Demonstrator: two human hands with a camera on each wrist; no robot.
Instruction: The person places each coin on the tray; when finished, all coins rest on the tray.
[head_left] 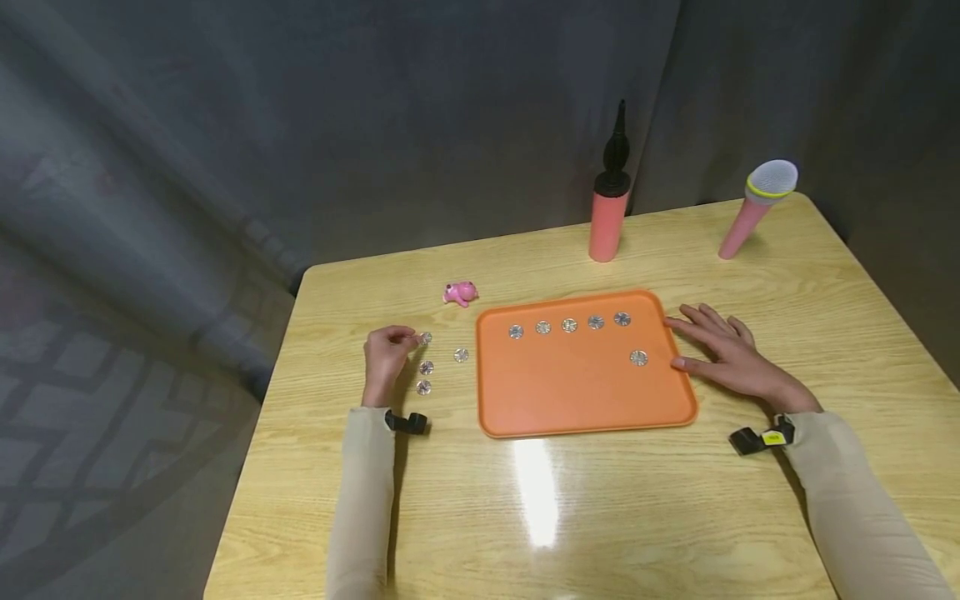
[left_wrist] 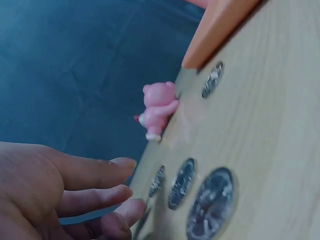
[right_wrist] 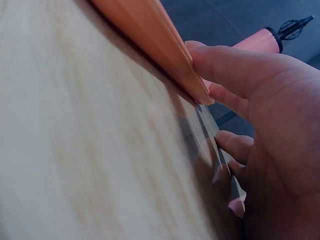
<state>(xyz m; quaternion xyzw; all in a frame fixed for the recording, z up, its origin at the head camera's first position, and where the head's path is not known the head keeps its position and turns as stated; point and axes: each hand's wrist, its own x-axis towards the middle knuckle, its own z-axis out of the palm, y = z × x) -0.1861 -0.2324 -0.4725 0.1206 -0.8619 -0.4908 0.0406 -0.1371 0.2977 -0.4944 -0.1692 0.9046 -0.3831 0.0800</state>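
Head view: on the glossy wood-grain worktop (head_left: 600, 517), the left hand (head_left: 386, 358) pinches a round silvery coin (head_left: 425, 338); the right hand (head_left: 723, 358) rests flat, fingers straight, against the smooth orange tray (head_left: 585, 392).

Left wrist: curled fingers (left_wrist: 95, 172) beside ridged coins.

Right wrist: thumb (right_wrist: 225, 62) touches the tray's rounded rim.

Six coins (head_left: 569, 325) on tray (head_left: 585, 400); four coins (head_left: 426, 367) left of it

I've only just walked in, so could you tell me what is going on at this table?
A person sits at a wooden table. Their left hand pinches one coin; three more lie beside it. Their right hand rests flat against the right rim of an orange tray, which holds six coins: five in a row, one below.
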